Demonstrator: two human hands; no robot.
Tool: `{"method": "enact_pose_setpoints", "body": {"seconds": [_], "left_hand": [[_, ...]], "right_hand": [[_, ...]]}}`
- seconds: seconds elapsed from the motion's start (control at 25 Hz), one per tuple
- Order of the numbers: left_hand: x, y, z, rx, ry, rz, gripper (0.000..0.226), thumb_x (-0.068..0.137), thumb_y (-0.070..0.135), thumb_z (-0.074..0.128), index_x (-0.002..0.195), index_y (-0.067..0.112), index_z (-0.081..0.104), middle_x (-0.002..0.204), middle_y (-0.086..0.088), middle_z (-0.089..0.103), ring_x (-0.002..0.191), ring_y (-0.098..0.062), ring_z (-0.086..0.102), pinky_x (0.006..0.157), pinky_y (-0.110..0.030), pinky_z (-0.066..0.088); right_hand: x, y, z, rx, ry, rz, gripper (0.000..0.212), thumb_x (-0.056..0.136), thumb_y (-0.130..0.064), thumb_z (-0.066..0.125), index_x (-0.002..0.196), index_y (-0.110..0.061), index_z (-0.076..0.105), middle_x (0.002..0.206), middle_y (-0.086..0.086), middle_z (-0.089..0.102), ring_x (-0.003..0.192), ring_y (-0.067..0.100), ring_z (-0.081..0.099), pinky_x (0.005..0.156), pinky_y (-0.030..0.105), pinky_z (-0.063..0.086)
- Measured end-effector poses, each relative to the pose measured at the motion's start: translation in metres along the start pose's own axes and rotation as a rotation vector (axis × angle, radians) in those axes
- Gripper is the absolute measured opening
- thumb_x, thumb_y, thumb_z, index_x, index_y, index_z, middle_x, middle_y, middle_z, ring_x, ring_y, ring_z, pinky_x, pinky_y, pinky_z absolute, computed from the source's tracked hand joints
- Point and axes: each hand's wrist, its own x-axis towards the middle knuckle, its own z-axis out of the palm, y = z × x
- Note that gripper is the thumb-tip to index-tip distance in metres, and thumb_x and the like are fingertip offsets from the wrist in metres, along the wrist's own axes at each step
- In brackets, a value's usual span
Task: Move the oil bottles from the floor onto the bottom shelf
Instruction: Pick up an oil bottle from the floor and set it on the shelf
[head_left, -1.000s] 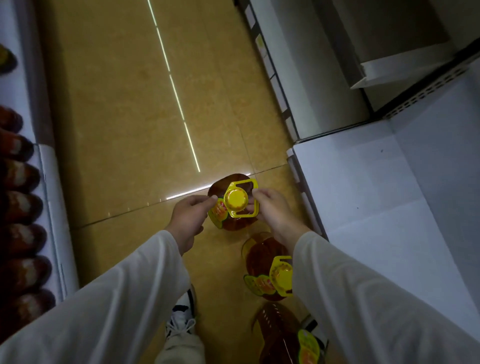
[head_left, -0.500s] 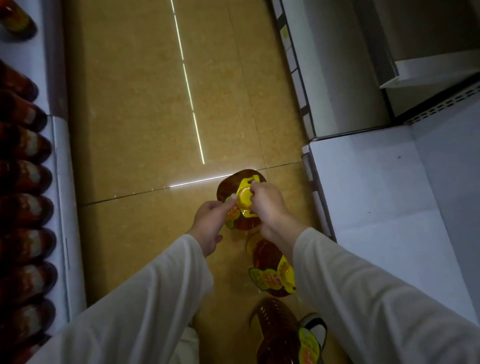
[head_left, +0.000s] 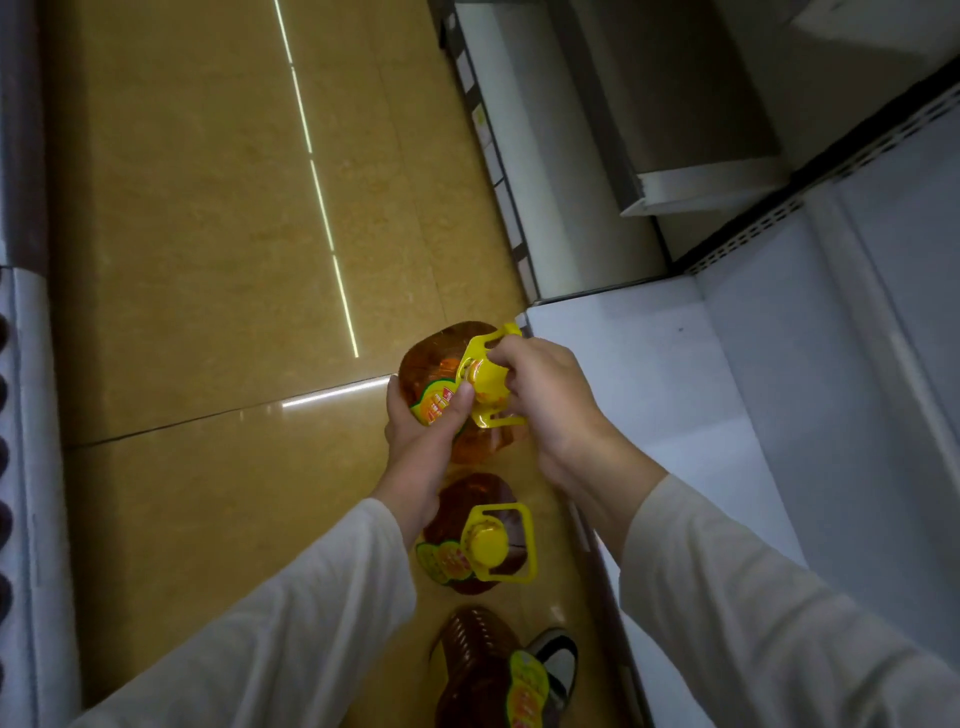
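An amber oil bottle (head_left: 434, 358) with a yellow cap and yellow carry handle is held in both hands, tilted toward the white bottom shelf (head_left: 644, 384) on the right. My left hand (head_left: 423, 431) wraps the bottle's labelled side. My right hand (head_left: 545, 400) grips the yellow handle at the cap. A second oil bottle (head_left: 467, 535) stands on the floor just below, its yellow handle lying flat. A third oil bottle (head_left: 483, 670) stands nearer to me at the bottom edge.
The tan tiled floor (head_left: 208, 260) stretches left and ahead. A white shelf edge (head_left: 31, 467) with dark bottles runs down the left side. My shoe (head_left: 558, 660) rests beside the third bottle. Another grey shelf unit (head_left: 587, 156) stands farther ahead on the right.
The bottle has come up and shifted right toward the shelf edge. My left hand moved from beside it onto its side, and my right hand closed on the handle.
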Motion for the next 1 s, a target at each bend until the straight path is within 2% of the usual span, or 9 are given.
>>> {"method": "enact_pose_setpoints", "body": {"seconds": [0.16, 0.36, 0.44, 0.52, 0.6, 0.68, 0.8, 0.88, 1.0], "left_hand": [[-0.018, 0.001, 0.071, -0.11, -0.052, 0.076, 0.133, 0.038, 0.083, 0.083, 0.152, 0.062, 0.018, 0.159, 0.008, 0.038, 0.139, -0.023, 0.049, 0.111, -0.052, 0.038], [-0.016, -0.001, 0.167, -0.254, -0.158, 0.052, 0.118, 0.047, 0.074, 0.089, 0.148, 0.058, 0.032, 0.162, 0.002, 0.037, 0.14, -0.03, 0.049, 0.101, -0.058, 0.051], [-0.011, -0.008, 0.202, -0.213, -0.147, 0.041, 0.117, 0.042, 0.079, 0.087, 0.145, 0.062, 0.033, 0.162, 0.003, 0.037, 0.143, -0.029, 0.047, 0.105, -0.058, 0.047], [-0.012, -0.011, 0.231, -0.172, -0.157, 0.006, 0.137, 0.033, 0.086, 0.081, 0.153, 0.06, 0.021, 0.166, 0.009, 0.027, 0.147, -0.026, 0.04, 0.111, -0.056, 0.041], [-0.009, -0.013, 0.255, -0.093, -0.162, -0.015, 0.151, 0.028, 0.089, 0.077, 0.159, 0.049, 0.014, 0.167, 0.014, 0.016, 0.149, -0.026, 0.033, 0.113, -0.056, 0.039], [-0.002, -0.016, 0.274, -0.022, -0.167, -0.01, 0.155, 0.025, 0.09, 0.074, 0.16, 0.045, 0.015, 0.166, 0.015, 0.011, 0.151, -0.026, 0.029, 0.114, -0.056, 0.038], [0.01, -0.025, 0.294, 0.044, -0.14, -0.006, 0.147, 0.04, 0.083, 0.077, 0.162, 0.041, 0.008, 0.167, 0.011, 0.004, 0.154, -0.029, 0.021, 0.117, -0.056, 0.033], [0.016, -0.032, 0.302, 0.095, -0.115, 0.0, 0.142, 0.049, 0.078, 0.078, 0.163, 0.037, 0.005, 0.168, 0.008, 0.001, 0.155, -0.029, 0.018, 0.119, -0.055, 0.03], [0.015, -0.037, 0.319, 0.124, -0.106, 0.024, 0.132, 0.05, 0.079, 0.077, 0.161, 0.036, 0.019, 0.167, 0.003, 0.007, 0.153, -0.029, 0.024, 0.119, -0.05, 0.033]], "right_hand": [[-0.005, -0.027, -0.061, -0.04, 0.062, -0.132, 0.017, 0.079, -0.021, 0.064, 0.063, -0.016, 0.058, 0.051, -0.006, 0.048, 0.064, 0.024, 0.052, 0.063, 0.042, 0.044], [0.01, -0.04, -0.138, -0.07, 0.119, -0.165, 0.015, 0.081, -0.014, 0.064, 0.067, -0.016, 0.062, 0.062, 0.002, 0.054, 0.06, 0.018, 0.054, 0.063, 0.038, 0.047], [0.025, -0.04, -0.17, -0.054, 0.147, -0.173, 0.021, 0.083, -0.008, 0.062, 0.064, -0.016, 0.059, 0.049, -0.008, 0.051, 0.049, 0.011, 0.051, 0.062, 0.038, 0.046], [0.042, -0.037, -0.199, -0.002, 0.167, -0.17, 0.027, 0.085, -0.002, 0.058, 0.061, -0.015, 0.055, 0.039, -0.013, 0.046, 0.041, 0.009, 0.047, 0.058, 0.035, 0.045], [0.058, -0.03, -0.225, 0.078, 0.197, -0.148, 0.033, 0.085, 0.001, 0.056, 0.057, -0.016, 0.052, 0.038, -0.01, 0.044, 0.039, 0.01, 0.046, 0.056, 0.033, 0.044], [0.07, -0.021, -0.244, 0.16, 0.205, -0.126, 0.032, 0.087, 0.001, 0.054, 0.058, -0.015, 0.051, 0.039, -0.009, 0.043, 0.034, 0.007, 0.046, 0.057, 0.033, 0.045], [0.083, -0.014, -0.262, 0.246, 0.162, -0.09, 0.03, 0.09, 0.001, 0.049, 0.064, -0.012, 0.046, 0.035, -0.008, 0.042, 0.027, 0.003, 0.043, 0.06, 0.034, 0.046], [0.09, -0.013, -0.273, 0.266, 0.147, -0.074, 0.031, 0.092, 0.001, 0.048, 0.065, -0.013, 0.044, 0.034, -0.008, 0.04, 0.025, 0.003, 0.041, 0.057, 0.032, 0.045], [0.097, -0.018, -0.287, 0.225, 0.124, -0.069, 0.032, 0.094, -0.002, 0.05, 0.066, -0.015, 0.045, 0.033, -0.009, 0.037, 0.025, 0.003, 0.039, 0.06, 0.033, 0.047]]}}
